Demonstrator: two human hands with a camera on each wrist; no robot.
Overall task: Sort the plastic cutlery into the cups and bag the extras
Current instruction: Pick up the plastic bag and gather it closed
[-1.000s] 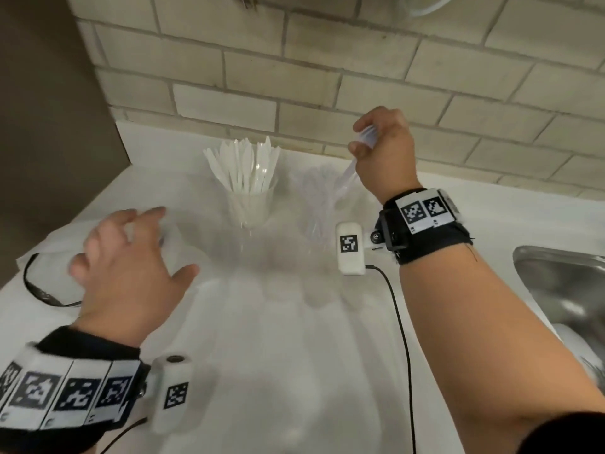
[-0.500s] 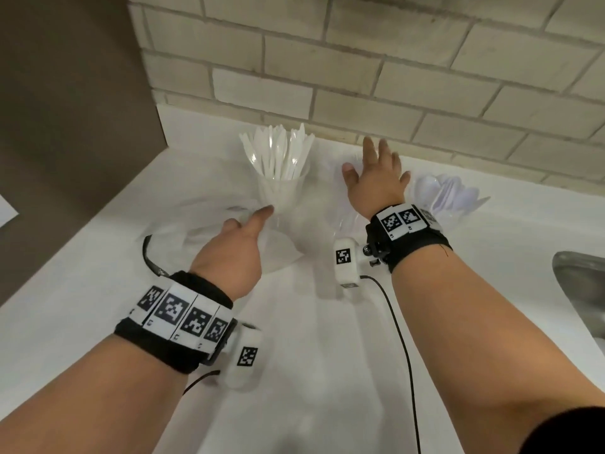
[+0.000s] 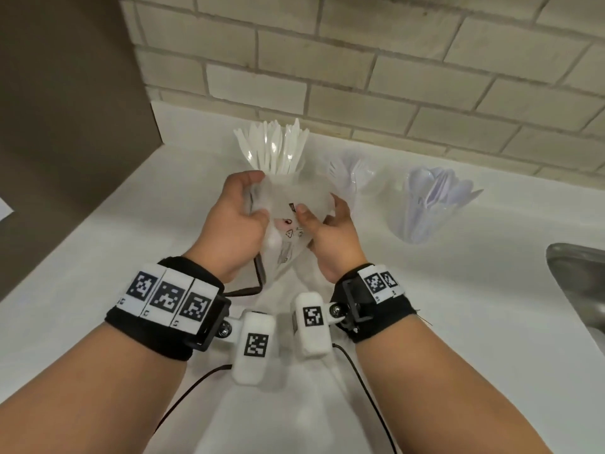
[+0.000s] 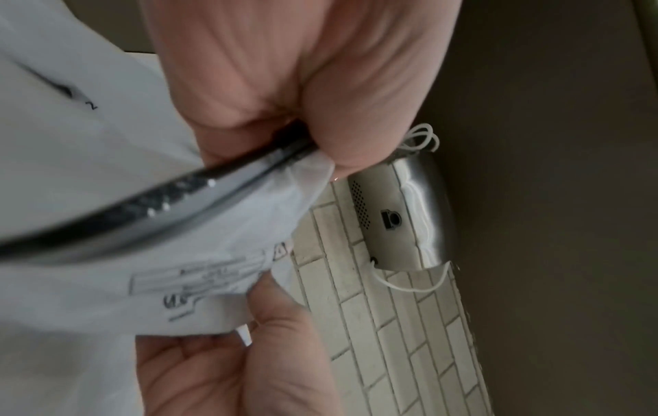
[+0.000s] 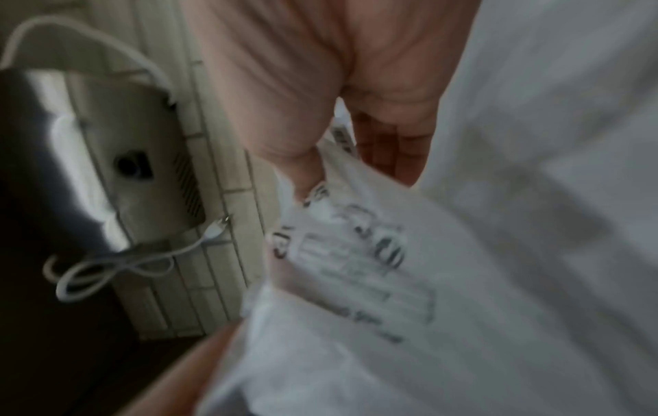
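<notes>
Both hands hold a thin clear plastic bag [image 3: 288, 224] with printed marks and a dark drawstring [image 3: 258, 273], raised above the white counter. My left hand [image 3: 239, 217] grips its left edge, pinching the bag [image 4: 107, 225] and the dark drawstring [image 4: 178, 194] together. My right hand [image 3: 327, 227] pinches the bag's right edge; the printed bag [image 5: 356, 253] is blurred in the right wrist view. Behind stand three clear cups: one with white knives [image 3: 275, 149], one with clear forks [image 3: 350, 172], one with pale spoons [image 3: 432, 198].
A brick wall [image 3: 360, 77] rises behind the counter [image 3: 98, 257]. A dark panel [image 3: 65, 109] closes the left side. A steel sink [image 3: 582, 283] lies at the right edge. A metal wall fixture [image 4: 391, 214] with a white cord shows in the wrist views.
Both hands have come together in front of the knife cup and lifted the bag off the counter. A second ago the right hand was putting a clear utensil into the middle cup.
</notes>
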